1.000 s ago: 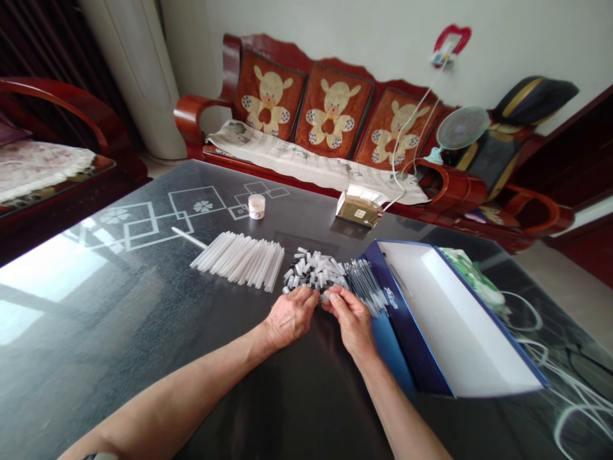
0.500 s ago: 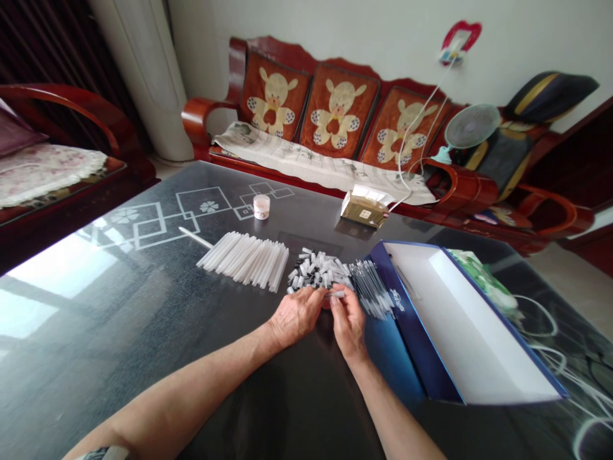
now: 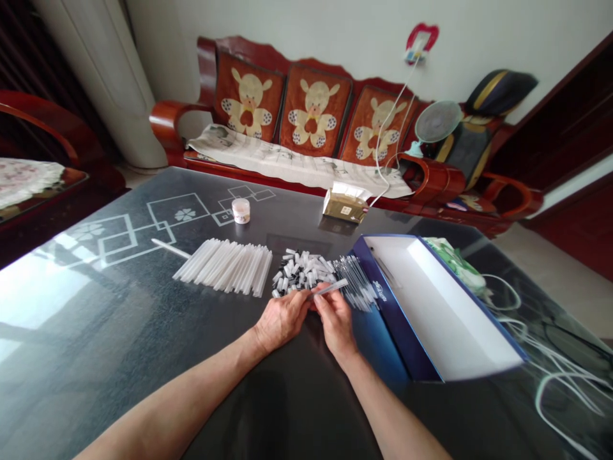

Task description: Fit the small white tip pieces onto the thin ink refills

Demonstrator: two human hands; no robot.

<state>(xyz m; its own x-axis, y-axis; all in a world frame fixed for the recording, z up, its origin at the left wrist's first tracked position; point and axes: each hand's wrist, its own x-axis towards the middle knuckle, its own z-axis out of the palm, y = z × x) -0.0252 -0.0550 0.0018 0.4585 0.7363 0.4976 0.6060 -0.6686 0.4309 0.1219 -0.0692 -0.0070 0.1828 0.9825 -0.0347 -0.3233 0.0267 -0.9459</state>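
My left hand [image 3: 283, 318] and my right hand [image 3: 334, 322] meet at the near edge of a pile of small parts. Between their fingertips lies a translucent pen barrel [image 3: 334, 287], tilted up to the right. Its left end disappears behind my left fingers, while the right thumb presses on its middle. Both hands are closed on it. Just beyond is a heap of small white and black pen caps [image 3: 306, 268]. A row of thin pen refills [image 3: 354, 281] lies right of the heap. More translucent white barrels [image 3: 227, 267] lie side by side to the left.
An open blue box [image 3: 400, 319] with a white inside stands on the right of the dark table [image 3: 143, 345]. Farther back are a small round jar [image 3: 241, 211] and a tissue box [image 3: 345, 203]. White cables [image 3: 555, 377] lie at the far right.
More of the barrel now sticks out past my right fingers, and it points further up. The view has swung right, so everything appears shifted left.
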